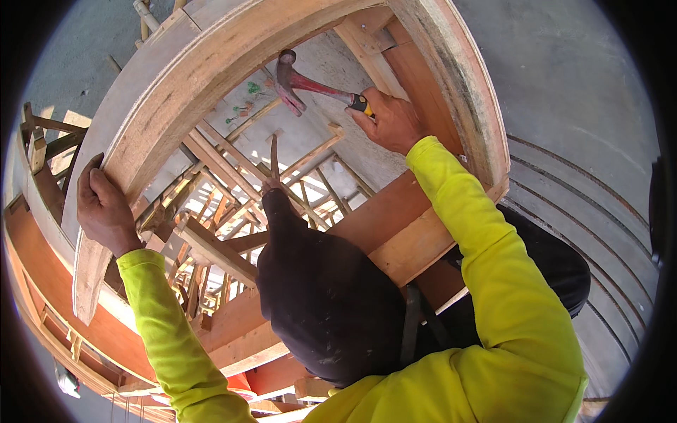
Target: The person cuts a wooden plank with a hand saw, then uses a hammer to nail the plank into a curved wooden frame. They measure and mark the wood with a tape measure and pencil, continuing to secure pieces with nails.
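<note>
My right hand [392, 123] is closed around the black and yellow grip of a claw hammer [321, 86]. The hammer's worn reddish head hangs over the opening inside a curved wooden frame [204, 81], apart from the timber. At the frame's left end, my left hand [107, 206] grips the edge of the curved timber, thumb and fingers bent around it. Bright yellow sleeves cover both arms. Between them, my dark-clad leg [317, 296] extends over the wooden beams.
Below the frame is a drop crossed by several wooden props [233, 166]. A straight wooden beam [412, 243] runs beneath my right arm. Several steel bars [578, 201] curve along the grey surface at right. More curved formwork [53, 282] stands at the lower left.
</note>
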Available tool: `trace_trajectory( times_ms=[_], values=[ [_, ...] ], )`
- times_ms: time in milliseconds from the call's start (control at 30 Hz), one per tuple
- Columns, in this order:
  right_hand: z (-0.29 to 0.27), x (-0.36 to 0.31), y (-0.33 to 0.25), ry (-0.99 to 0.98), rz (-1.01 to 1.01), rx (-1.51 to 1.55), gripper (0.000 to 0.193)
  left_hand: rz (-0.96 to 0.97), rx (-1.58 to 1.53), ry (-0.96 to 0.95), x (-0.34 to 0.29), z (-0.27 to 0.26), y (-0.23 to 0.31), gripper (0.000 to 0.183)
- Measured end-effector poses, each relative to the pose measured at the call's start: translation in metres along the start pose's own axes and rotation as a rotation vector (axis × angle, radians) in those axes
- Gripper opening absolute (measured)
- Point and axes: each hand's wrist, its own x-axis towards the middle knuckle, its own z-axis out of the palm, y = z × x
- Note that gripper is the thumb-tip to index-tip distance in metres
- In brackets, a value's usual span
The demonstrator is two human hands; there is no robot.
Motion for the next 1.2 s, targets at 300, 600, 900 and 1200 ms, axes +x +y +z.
trace_trajectory(
  times_ms=[300, 600, 900, 1200],
  values=[
    [-0.001, 0.003, 0.009, 0.009, 0.23, -0.016, 0.038, 0.02, 0.055, 0.017, -0.003, 0.0, 0.009, 0.035],
    [0.008, -0.007, 0.053, -0.028, 0.335, -0.071, 0.036, 0.02, 0.022, 0.043, 0.0, 0.004, 0.011, 0.036],
    [0.002, -0.002, 0.069, 0.11, 0.394, 0.019, 0.037, 0.055, -0.009, 0.03, 0.001, 0.001, 0.008, 0.036],
    [-0.005, -0.002, 0.043, 0.022, 0.179, -0.008, 0.038, -0.003, -0.01, -0.016, -0.002, 0.001, 0.005, 0.036]
  ],
)
